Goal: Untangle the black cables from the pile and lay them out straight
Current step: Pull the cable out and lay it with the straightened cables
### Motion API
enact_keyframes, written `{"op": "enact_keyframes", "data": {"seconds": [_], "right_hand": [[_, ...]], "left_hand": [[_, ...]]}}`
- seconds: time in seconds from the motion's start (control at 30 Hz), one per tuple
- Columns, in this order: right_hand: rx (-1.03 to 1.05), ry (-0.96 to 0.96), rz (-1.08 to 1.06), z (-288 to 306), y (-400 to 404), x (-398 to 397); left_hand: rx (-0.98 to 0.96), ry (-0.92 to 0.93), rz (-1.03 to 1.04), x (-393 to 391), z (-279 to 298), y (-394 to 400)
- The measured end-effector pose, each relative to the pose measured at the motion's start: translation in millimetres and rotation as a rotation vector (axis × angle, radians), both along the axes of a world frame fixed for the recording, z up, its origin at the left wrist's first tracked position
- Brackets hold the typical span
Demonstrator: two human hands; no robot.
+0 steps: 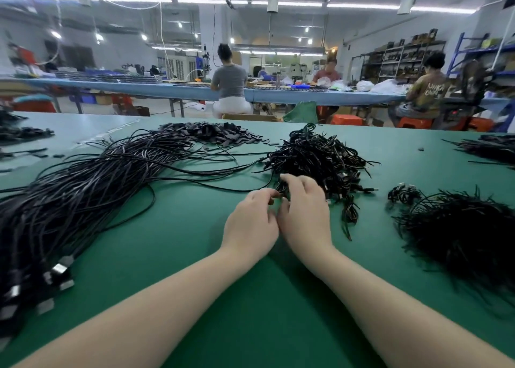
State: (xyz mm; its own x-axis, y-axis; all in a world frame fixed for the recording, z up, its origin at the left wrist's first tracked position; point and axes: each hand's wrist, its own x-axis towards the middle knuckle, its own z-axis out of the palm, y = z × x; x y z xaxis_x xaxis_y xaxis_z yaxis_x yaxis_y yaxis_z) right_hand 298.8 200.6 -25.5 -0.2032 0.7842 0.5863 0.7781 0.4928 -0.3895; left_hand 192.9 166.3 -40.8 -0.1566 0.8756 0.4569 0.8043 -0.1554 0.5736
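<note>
The pile (317,158) of tangled black cables sits mid-table on the green mat (195,242), and both hands are right at its near edge. The right hand (303,211) has its fingers curled into the near strands, gripping a cable at the pile's foot; the left hand (252,222) is pressed up beside it, fingertips pinched on the same bit of cable, though the exact strand is hard to pick out. A loose cable (195,183) runs from between the hands out to the left, where the laid-out bundle (83,189) sweeps diagonally, its metal plugs (58,270) bunched at the near-left edge. Behind that, a heap of small black tabs (214,132). To the right, a little coil (402,193) lies just beside a big dark heap (462,228) of thin strands. Across the aisle, workers (230,84) sit at a long bench (156,88).
</note>
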Motion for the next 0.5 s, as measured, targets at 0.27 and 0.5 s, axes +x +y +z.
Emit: {"op": "enact_keyframes", "data": {"seconds": [0.27,0.5], "right_hand": [[-0.305,-0.106,0.121,-10.4,4.1,5.8],[-0.291,-0.129,0.11,-10.6,4.4,4.2]], "left_hand": [[-0.18,0.591,0.71,-186.4,35.0,-14.9],[-0.737,0.696,0.766,-304.7,59.4,-55.1]]}}
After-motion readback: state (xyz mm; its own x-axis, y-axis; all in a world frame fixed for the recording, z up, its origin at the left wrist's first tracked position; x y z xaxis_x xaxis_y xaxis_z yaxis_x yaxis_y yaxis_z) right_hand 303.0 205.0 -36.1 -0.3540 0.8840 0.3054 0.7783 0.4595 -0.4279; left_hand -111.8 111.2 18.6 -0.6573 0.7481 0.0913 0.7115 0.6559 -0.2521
